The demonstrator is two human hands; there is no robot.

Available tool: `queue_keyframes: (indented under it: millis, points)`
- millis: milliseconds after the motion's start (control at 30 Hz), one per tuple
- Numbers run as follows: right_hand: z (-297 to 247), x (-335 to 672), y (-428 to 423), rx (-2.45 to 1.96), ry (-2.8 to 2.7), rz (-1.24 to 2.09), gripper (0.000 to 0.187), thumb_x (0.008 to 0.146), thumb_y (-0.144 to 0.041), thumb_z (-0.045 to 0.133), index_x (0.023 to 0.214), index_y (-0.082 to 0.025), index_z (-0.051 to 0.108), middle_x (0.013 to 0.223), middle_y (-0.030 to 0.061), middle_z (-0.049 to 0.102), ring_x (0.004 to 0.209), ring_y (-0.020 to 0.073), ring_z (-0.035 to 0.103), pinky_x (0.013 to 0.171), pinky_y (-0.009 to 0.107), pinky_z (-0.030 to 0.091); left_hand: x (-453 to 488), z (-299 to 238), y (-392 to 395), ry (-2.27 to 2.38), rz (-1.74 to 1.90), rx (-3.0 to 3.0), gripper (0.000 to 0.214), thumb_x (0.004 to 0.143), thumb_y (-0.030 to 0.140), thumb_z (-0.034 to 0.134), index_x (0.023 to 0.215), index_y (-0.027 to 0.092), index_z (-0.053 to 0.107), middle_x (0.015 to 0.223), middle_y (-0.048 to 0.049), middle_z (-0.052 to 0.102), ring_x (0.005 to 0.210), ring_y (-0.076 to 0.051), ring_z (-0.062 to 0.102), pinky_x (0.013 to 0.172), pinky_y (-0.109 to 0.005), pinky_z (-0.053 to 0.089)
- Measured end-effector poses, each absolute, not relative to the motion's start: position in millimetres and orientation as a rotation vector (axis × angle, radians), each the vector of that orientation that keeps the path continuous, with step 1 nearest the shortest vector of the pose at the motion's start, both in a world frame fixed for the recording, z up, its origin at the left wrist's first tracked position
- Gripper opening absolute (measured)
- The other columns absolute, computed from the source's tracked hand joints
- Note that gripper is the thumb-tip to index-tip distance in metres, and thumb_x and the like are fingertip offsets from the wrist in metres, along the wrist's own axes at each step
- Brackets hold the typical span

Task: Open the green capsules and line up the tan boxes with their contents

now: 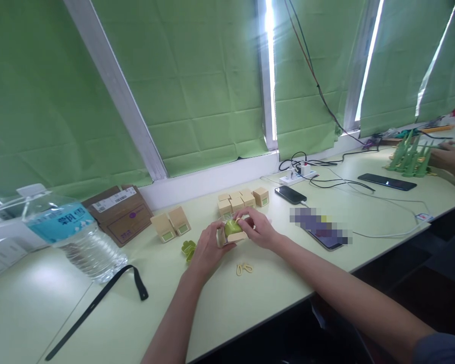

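Both my hands meet over the middle of the pale green table [250,298]. My left hand [208,248] and my right hand [258,227] are closed around a small tan box [235,236] with a light green piece [232,227] at its top. A yellow rubber band [244,268] lies on the table just in front of them. A small green plastic piece [188,249] lies beside my left hand. Behind my hands stands a cluster of several tan boxes [241,198], and two more tan boxes [171,223] stand to the left.
A large water bottle [74,233] lies at the left with a black strap [98,302] trailing from it. A brown cardboard package [119,211] sits behind. Phones [290,194], a power strip [298,176] and cables are to the right. Another person's hand [449,155] touches green pieces [409,157].
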State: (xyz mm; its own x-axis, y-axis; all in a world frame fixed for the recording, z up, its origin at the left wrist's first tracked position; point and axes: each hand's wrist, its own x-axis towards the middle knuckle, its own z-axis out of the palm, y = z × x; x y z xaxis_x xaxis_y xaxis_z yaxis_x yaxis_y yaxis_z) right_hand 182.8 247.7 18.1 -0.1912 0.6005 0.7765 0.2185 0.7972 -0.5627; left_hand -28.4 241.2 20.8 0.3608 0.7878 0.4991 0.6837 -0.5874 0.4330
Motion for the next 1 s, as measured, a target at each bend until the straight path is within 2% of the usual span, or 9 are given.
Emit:
queue_keyframes:
  millis: [167,300,433,567,700,800,900,1000]
  points:
    - [19,183,249,-0.607,-1.670,0.474,0.019,0.102,-0.039,0.043,0.105,-0.021,0.048,0.115,0.0080,0.058,0.052,0.0048,0.050,0.047,0.022,0.044,-28,22,241,1.314,1.052,2.476,0.050,0.077,0.030,0.078,0.117,0.027,0.048,0.118,-0.0062,0.064,0.108,-0.027,0.061,0.090,-0.041,0.047]
    - [22,184,248,-0.612,-1.615,0.526,0.020,0.103,-0.043,0.038,0.104,-0.023,0.040,0.124,0.0113,0.056,0.068,0.0104,0.057,0.048,0.022,0.047,-28,22,242,1.268,1.080,2.481,0.049,0.076,0.028,0.079,0.115,0.027,0.049,0.117,-0.0065,0.065,0.108,-0.027,0.062,0.091,-0.042,0.047]
    - [22,185,248,-0.667,-1.597,0.611,0.022,0.103,-0.046,0.034,0.103,-0.025,0.036,0.109,0.0084,0.062,0.079,0.0164,0.059,0.053,0.026,0.052,-29,23,242,1.254,1.090,2.495,0.048,0.076,0.028,0.078,0.115,0.026,0.050,0.117,-0.0064,0.065,0.107,-0.026,0.062,0.092,-0.042,0.046]
    - [17,186,251,-0.759,-1.535,0.554,0.021,0.103,-0.045,0.036,0.101,-0.024,0.038,0.089,0.0034,0.059,0.070,0.0153,0.055,0.062,0.029,0.053,-29,22,242,1.260,1.079,2.492,0.048,0.077,0.030,0.077,0.117,0.028,0.050,0.118,-0.0059,0.064,0.107,-0.026,0.061,0.091,-0.041,0.046]
    - [16,188,252,-0.687,-1.491,0.657,0.019,0.102,-0.043,0.036,0.105,-0.025,0.037,0.091,0.0017,0.059,0.059,0.0115,0.055,0.052,0.025,0.049,-30,20,242,1.300,1.043,2.464,0.049,0.076,0.035,0.077,0.117,0.028,0.050,0.117,-0.0056,0.064,0.103,-0.027,0.061,0.087,-0.040,0.047]
    - [20,189,252,-0.682,-1.547,0.656,0.017,0.100,-0.038,0.040,0.106,-0.023,0.045,0.093,0.0020,0.062,0.056,0.0095,0.053,0.050,0.022,0.044,-30,21,241,1.279,1.038,2.453,0.051,0.075,0.039,0.077,0.116,0.027,0.051,0.116,-0.0055,0.064,0.101,-0.026,0.061,0.084,-0.037,0.047]
    - [23,190,251,-0.754,-1.628,0.551,0.020,0.099,-0.031,0.040,0.096,-0.019,0.057,0.086,0.0029,0.066,0.064,0.0115,0.056,0.060,0.025,0.046,-28,26,238,1.237,1.024,2.428,0.054,0.074,0.044,0.078,0.117,0.025,0.052,0.109,-0.0057,0.066,0.096,-0.024,0.061,0.082,-0.035,0.048]
    - [24,189,250,-0.809,-1.690,0.565,0.026,0.098,-0.027,0.039,0.093,-0.018,0.063,0.076,0.0022,0.069,0.066,0.0131,0.059,0.064,0.026,0.046,-26,31,235,1.217,1.063,2.339,0.050,0.077,0.048,0.074,0.115,0.022,0.054,0.103,-0.0060,0.066,0.091,-0.022,0.061,0.079,-0.033,0.048]
